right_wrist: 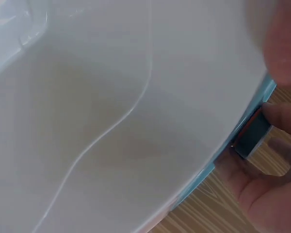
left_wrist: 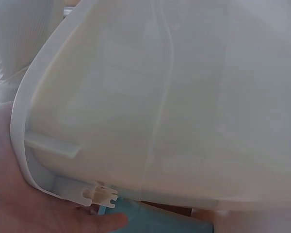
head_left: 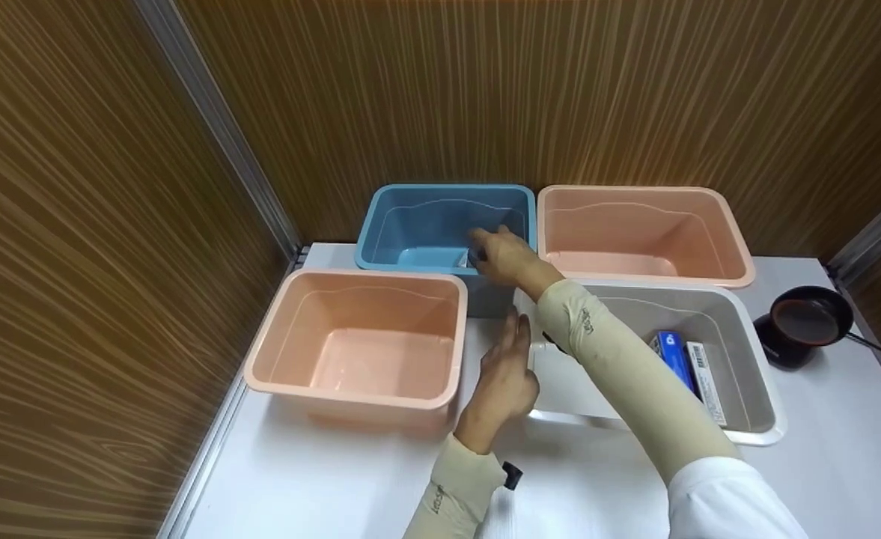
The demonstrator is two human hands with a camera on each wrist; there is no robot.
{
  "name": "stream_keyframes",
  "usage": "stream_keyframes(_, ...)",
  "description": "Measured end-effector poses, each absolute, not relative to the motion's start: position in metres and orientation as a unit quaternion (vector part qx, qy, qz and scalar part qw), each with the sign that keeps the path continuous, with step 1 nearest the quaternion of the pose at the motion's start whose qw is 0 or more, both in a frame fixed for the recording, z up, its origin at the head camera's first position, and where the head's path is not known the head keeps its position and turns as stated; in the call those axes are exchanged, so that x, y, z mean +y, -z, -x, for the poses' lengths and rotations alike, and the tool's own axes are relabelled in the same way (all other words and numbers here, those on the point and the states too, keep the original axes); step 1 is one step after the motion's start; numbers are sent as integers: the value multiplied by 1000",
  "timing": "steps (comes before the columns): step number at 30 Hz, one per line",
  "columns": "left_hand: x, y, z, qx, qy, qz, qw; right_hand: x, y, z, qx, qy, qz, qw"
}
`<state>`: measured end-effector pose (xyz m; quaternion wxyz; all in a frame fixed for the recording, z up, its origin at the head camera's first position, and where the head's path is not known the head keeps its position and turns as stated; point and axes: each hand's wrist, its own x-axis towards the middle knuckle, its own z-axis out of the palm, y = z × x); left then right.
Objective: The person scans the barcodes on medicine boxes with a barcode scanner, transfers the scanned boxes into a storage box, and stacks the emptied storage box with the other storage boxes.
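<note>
My right hand (head_left: 511,258) reaches over the near right part of the blue bin (head_left: 384,224). In the right wrist view it pinches a small dark box (right_wrist: 253,135) with an orange edge between thumb and fingers; its markings cannot be read. My left hand (head_left: 506,382) is beside the left end of the light grey bin (head_left: 739,337), its fingers mostly straight and pointing away from me. The left wrist view has this hand close against that bin's rim (left_wrist: 20,121). Inside the grey bin lie a blue box (head_left: 676,358) and a white box (head_left: 705,382).
A peach bin (head_left: 380,359) stands at the front left, another peach bin (head_left: 635,232) at the back right. Right of the grey bin is a black round device (head_left: 803,322) with a cable. Wood-patterned panels (head_left: 440,90) enclose the white table (head_left: 320,479).
</note>
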<state>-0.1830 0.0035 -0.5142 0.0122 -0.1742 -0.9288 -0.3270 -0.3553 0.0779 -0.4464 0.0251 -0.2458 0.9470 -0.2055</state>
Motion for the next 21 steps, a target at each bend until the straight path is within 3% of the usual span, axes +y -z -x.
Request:
stream_keyframes(12, 5, 512, 183, -930, 326, 171, 12, 89, 435, 352, 953, 193, 231, 32)
stream_keyframes(21, 5, 513, 184, -930, 327, 168, 5, 124, 409, 334, 947, 209, 242, 43)
